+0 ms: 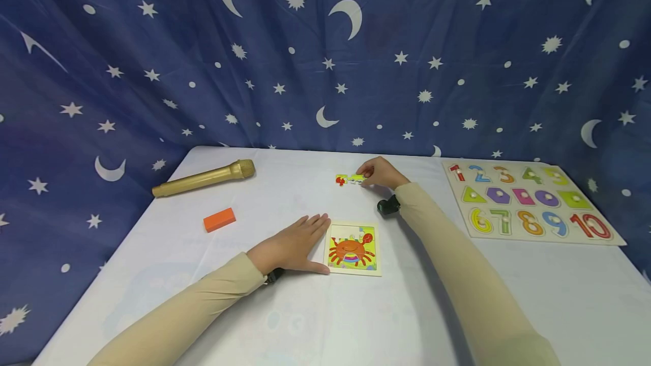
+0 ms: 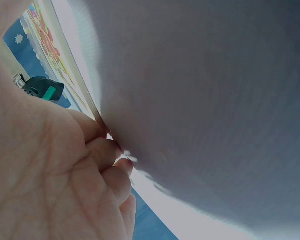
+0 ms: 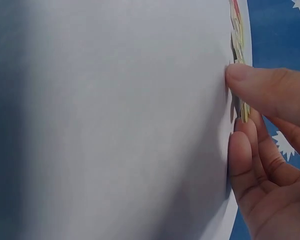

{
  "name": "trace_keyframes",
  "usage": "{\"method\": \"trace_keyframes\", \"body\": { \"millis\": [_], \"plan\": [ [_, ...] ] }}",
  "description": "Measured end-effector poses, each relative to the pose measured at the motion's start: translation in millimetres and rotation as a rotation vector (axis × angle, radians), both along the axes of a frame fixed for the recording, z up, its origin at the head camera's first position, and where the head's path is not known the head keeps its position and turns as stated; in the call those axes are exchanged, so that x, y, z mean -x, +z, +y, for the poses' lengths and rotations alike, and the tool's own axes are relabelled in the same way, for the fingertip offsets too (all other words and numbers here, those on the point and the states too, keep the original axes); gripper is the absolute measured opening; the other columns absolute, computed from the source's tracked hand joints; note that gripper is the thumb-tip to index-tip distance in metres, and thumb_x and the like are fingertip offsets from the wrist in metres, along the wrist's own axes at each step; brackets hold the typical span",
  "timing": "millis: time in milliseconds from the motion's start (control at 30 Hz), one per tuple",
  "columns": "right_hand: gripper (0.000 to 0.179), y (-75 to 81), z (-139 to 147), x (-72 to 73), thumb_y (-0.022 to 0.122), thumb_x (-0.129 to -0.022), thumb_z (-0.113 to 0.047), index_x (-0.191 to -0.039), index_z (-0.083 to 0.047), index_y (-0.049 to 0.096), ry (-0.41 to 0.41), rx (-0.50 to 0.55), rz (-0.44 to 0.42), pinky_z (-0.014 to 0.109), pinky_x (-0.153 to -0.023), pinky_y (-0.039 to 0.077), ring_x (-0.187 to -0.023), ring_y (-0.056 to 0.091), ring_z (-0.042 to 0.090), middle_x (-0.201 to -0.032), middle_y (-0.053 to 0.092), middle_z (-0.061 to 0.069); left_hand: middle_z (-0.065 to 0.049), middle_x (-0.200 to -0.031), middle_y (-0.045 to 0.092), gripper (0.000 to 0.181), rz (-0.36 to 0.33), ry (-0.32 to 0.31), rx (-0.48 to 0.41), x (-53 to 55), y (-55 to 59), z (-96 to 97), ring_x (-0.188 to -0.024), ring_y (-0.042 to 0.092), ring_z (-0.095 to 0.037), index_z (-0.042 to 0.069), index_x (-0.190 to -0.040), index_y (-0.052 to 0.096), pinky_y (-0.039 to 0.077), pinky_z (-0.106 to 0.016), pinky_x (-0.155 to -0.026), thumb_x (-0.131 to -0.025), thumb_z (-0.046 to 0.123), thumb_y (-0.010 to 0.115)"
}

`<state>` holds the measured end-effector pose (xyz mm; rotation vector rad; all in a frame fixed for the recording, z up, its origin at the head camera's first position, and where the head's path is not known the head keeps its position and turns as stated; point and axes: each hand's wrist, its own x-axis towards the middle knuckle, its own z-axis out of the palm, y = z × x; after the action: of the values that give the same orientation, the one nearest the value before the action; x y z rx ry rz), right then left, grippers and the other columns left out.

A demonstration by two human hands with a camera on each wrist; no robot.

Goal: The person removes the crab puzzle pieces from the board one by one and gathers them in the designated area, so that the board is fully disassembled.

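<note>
A square jigsaw puzzle [image 1: 351, 248] with a red crab picture lies in its pale frame on the white table. A white gap shows near the top of its picture. My left hand [image 1: 297, 246] rests flat beside it, fingers extended, thumb and fingertips at the frame's left edge. Farther back, my right hand [image 1: 382, 174] pinches the right end of a small row of joined yellow-green and red puzzle pieces [image 1: 348, 179]. In the right wrist view, the thumb is on one side of the pieces [image 3: 238, 40] and the fingers on the other; the fingertips partly hide them.
A gold microphone [image 1: 203, 178] lies at the back left, with an orange block [image 1: 219, 219] in front of it. On the right is a board [image 1: 534, 202] of numbers and shapes. A blue star-and-moon curtain [image 1: 305, 123] hangs behind the table [image 1: 315, 321].
</note>
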<state>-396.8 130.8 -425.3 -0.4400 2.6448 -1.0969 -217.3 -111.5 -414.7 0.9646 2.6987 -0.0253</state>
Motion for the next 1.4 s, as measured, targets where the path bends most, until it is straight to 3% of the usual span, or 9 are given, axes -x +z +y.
{"method": "trace_keyframes", "body": {
  "millis": [467, 1033, 1233, 1400],
  "plan": [
    [0.033, 6.5, -14.6, -3.9, 0.074, -0.074, 0.006, -0.106, 0.002, 0.069, 0.012, -0.018, 0.000, 0.015, -0.067, 0.043, -0.077, 0.051, 0.012, -0.098, 0.068, 0.014, -0.010, -0.158, 0.016, 0.105, 0.002, 0.006, 0.011, 0.3, -0.5, 1.4, -0.147, 0.016, -0.024, 0.004, -0.151, 0.016, 0.016, -0.041, -0.120, -0.079, 0.074, 0.049],
    [0.033, 4.8, -12.1, -1.3, 0.073, -0.075, 0.005, -0.108, 0.002, 0.068, 0.004, -0.018, -0.015, 0.016, -0.070, 0.044, -0.081, 0.052, 0.013, -0.103, 0.067, 0.014, -0.010, -0.158, 0.016, 0.105, 0.010, 0.002, 0.026, 1.2, -0.2, 1.5, -0.147, 0.016, -0.024, 0.005, -0.151, 0.016, 0.016, -0.041, -0.120, -0.079, 0.074, 0.049],
    [0.036, 6.7, -8.8, -3.6, 0.074, -0.076, 0.002, -0.111, 0.001, 0.067, -0.001, 0.023, -0.041, 0.020, -0.077, 0.046, -0.087, 0.055, 0.015, -0.109, 0.066, 0.015, -0.010, -0.158, 0.016, 0.105, 0.011, 0.003, 0.029, 0.8, 0.2, 1.2, -0.147, 0.016, -0.024, 0.005, -0.151, 0.015, 0.015, -0.040, -0.120, -0.079, 0.074, 0.049],
    [0.040, 9.4, -3.2, -11.5, 0.074, -0.077, -0.003, -0.116, -0.002, 0.065, 0.024, 0.074, -0.053, 0.030, -0.090, 0.049, -0.096, 0.058, 0.020, -0.113, 0.065, 0.015, -0.011, -0.158, 0.016, 0.105, 0.006, 0.001, 0.023, 0.4, 0.3, 0.5, -0.146, 0.016, -0.024, 0.004, -0.151, 0.016, 0.016, -0.041, -0.120, -0.079, 0.074, 0.049]
  ]
}}
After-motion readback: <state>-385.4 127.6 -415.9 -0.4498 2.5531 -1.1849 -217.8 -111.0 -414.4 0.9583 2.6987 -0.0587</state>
